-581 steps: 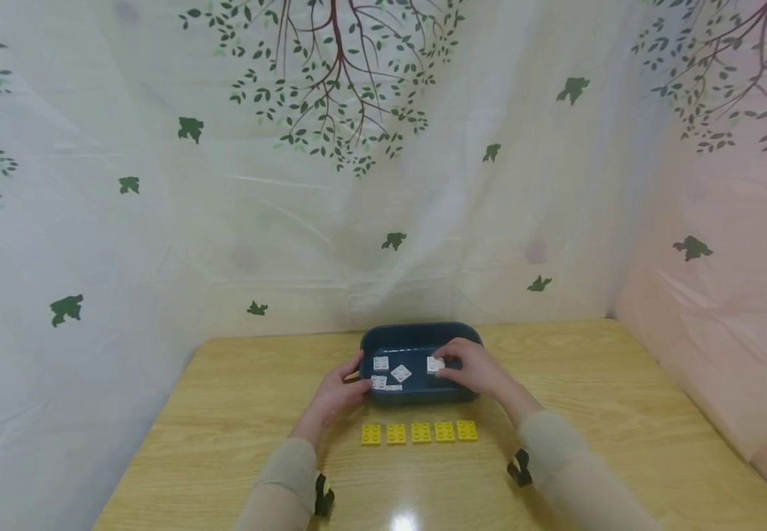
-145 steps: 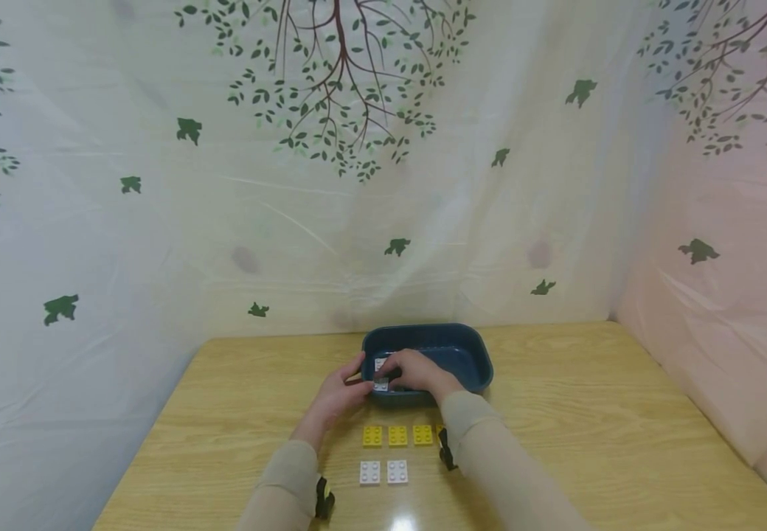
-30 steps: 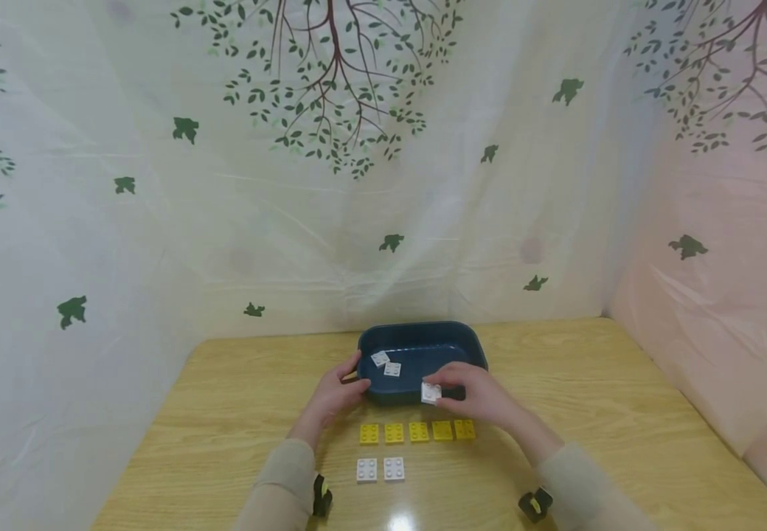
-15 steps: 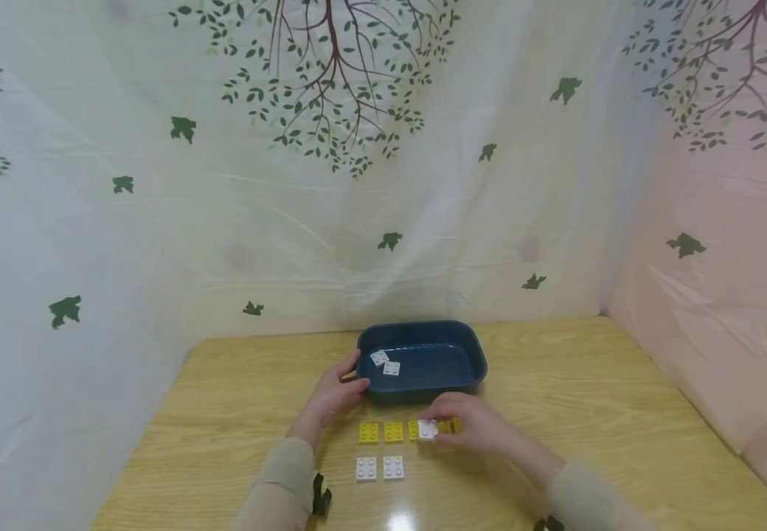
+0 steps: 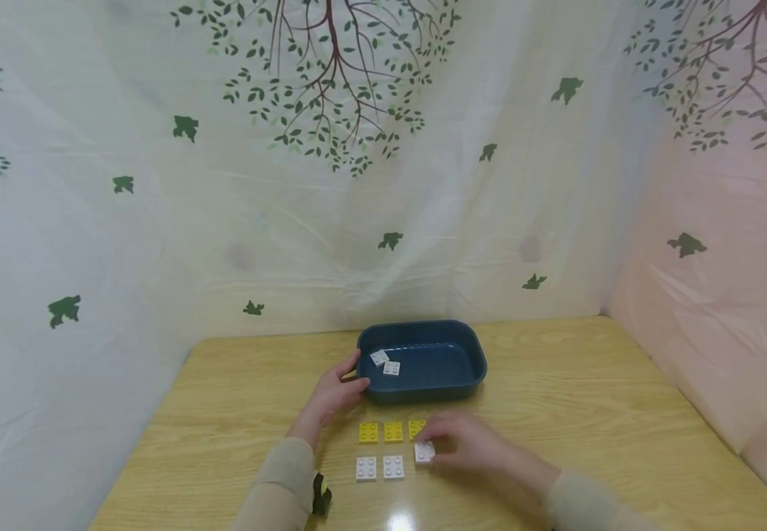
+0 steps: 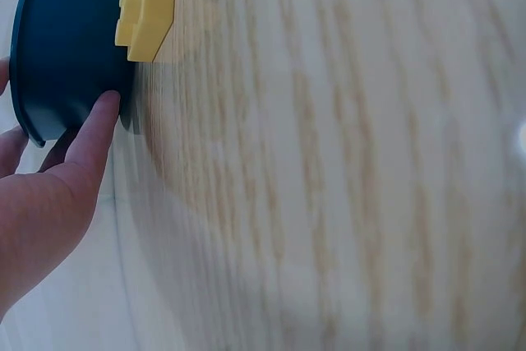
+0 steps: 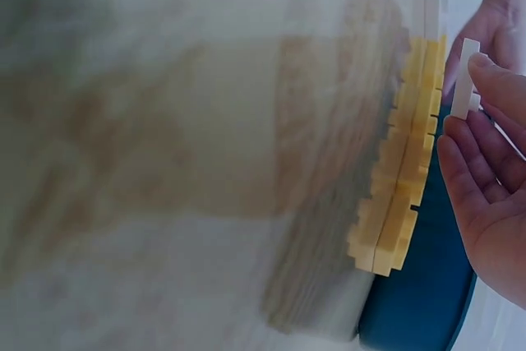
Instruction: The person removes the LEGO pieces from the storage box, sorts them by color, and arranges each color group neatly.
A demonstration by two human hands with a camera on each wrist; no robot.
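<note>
My right hand (image 5: 466, 441) pinches a white 2x2 toy brick (image 5: 424, 452) between thumb and fingers, just above the table in front of the yellow row. In the right wrist view this brick (image 7: 465, 80) shows edge-on between thumb and fingertips. My left hand (image 5: 333, 394) rests against the left end of a dark blue bin (image 5: 423, 394), thumb and fingers spread and fairly straight. The left wrist view shows its thumb touching the bin's wall (image 6: 74, 47). Inside the bin lie two white bricks (image 5: 391, 368). Two more white bricks (image 5: 366, 468) sit side by side on the table.
A row of yellow bricks (image 5: 368, 432) lies in front of the bin; my right hand hides its right end in the head view. The wooden table (image 5: 224, 413) ends at a printed curtain (image 5: 290, 243) behind the bin.
Over the last second my right hand has carried the white brick from the bin's front rim, over the yellow row, towards me. Two white bricks reached the table earlier. The left hand stays put.
</note>
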